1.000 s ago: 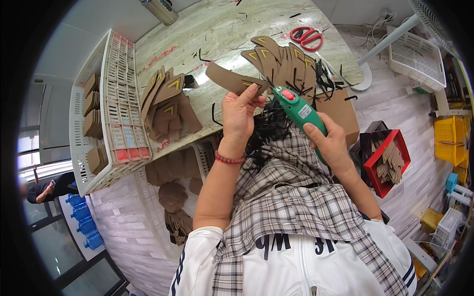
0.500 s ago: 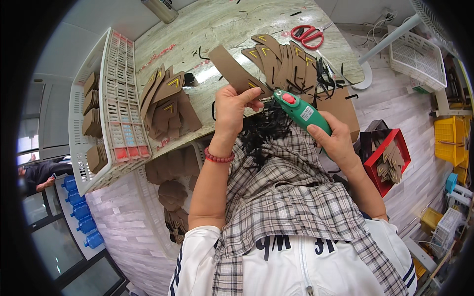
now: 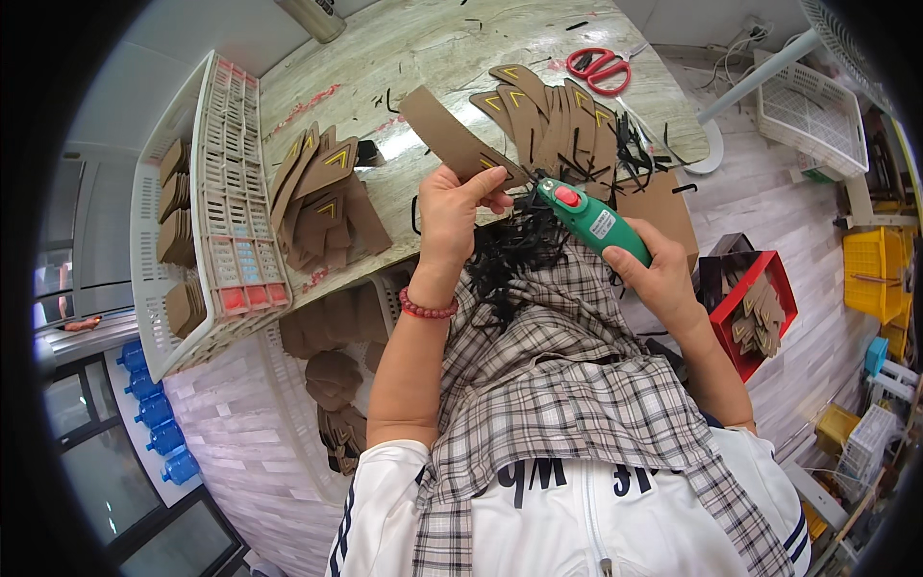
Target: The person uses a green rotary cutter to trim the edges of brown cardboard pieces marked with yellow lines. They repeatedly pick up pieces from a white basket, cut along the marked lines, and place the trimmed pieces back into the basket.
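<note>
A: What lies nearest you?
B: The plaid cloth over your lap, with a tangle of black scraps on it. Beyond that, your right hand is wrapped around a green tool.

A: And your left hand?
B: It pinches the brown strip between thumb and fingers, near its yellow-marked end. The tool's tip is right beside that corner; you can't tell from here whether they touch.

A: How should the strip feel to you?
B: Light, probably, thin and bendy but springy, hardly fragile. Its matt face looks easy to grip. Your best hold is flat across its faces near the worked end, fingertips off the tip.

A: Your room?
B: The free end slants over the tabletop, between the left pile and the right fan of pieces. That fan crowds your tool; past it lie red-handled scissors.
</note>
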`<state>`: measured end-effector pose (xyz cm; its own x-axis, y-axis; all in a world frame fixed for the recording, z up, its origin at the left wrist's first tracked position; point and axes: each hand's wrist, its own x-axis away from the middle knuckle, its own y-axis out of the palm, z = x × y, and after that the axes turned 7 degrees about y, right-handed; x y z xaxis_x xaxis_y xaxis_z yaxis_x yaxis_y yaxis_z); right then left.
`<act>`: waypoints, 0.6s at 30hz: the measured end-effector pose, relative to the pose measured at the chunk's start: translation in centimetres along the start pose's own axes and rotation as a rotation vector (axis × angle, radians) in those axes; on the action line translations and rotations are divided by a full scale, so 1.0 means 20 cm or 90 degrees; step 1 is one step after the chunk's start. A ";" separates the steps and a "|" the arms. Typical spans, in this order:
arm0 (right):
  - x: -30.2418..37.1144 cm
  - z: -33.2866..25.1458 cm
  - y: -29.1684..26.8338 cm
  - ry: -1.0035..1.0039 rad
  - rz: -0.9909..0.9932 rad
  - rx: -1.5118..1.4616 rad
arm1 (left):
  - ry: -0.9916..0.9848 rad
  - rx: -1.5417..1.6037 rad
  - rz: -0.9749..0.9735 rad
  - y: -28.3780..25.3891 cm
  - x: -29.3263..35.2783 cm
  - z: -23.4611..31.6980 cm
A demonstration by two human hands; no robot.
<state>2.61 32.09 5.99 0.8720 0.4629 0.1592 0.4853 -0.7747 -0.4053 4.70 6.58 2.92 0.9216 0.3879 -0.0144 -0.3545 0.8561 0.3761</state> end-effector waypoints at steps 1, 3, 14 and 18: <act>0.00 0.00 0.00 -0.002 0.002 -0.003 | 0.002 -0.004 0.002 0.00 0.00 0.00; 0.00 0.00 0.01 0.000 0.003 -0.005 | -0.004 -0.013 0.000 0.01 0.00 0.00; -0.01 -0.01 -0.02 0.011 -0.010 -0.012 | 0.008 -0.017 0.002 0.02 0.00 0.00; -0.01 -0.02 -0.03 0.013 -0.015 0.003 | 0.001 -0.020 0.004 0.02 0.00 0.00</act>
<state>2.08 32.26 6.61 0.8614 0.4721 0.1871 0.5055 -0.7614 -0.4059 4.47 6.92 3.04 0.9190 0.3940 -0.0131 -0.3654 0.8638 0.3468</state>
